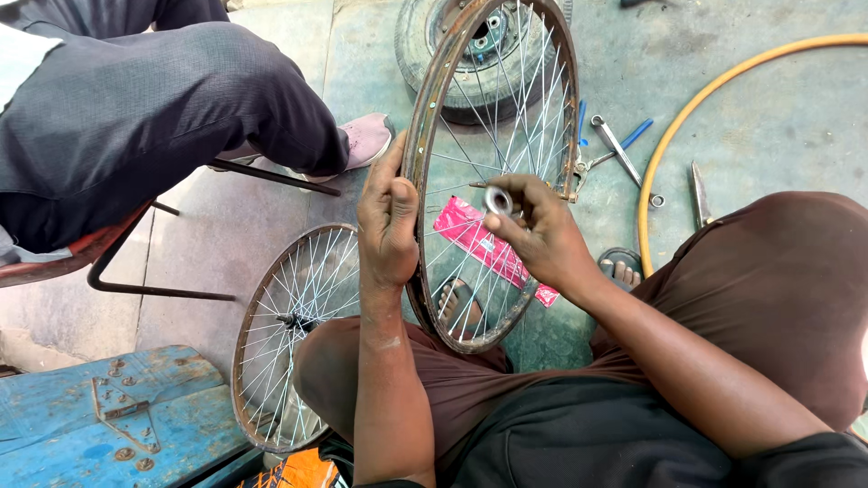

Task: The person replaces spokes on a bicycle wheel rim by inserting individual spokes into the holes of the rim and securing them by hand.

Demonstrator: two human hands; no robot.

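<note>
Seated worker's left hand [389, 217] clamps the rusty wheel rim [425, 108] at nine o'clock; right hand [542, 237] pinches a small metal ring [498, 200] among the spokes. Second wheel [289, 334] leans at seven o'clock.

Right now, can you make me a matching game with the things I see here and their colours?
Things:
1. wheel rim in the left hand
2. flat packet behind the spokes
3. hoop on the floor
4. wooden box with metal hinge

Colours:
A. blue
B. pink
C. rusty brown
D. yellow

Pairs: 1-C, 2-B, 3-D, 4-A
</note>
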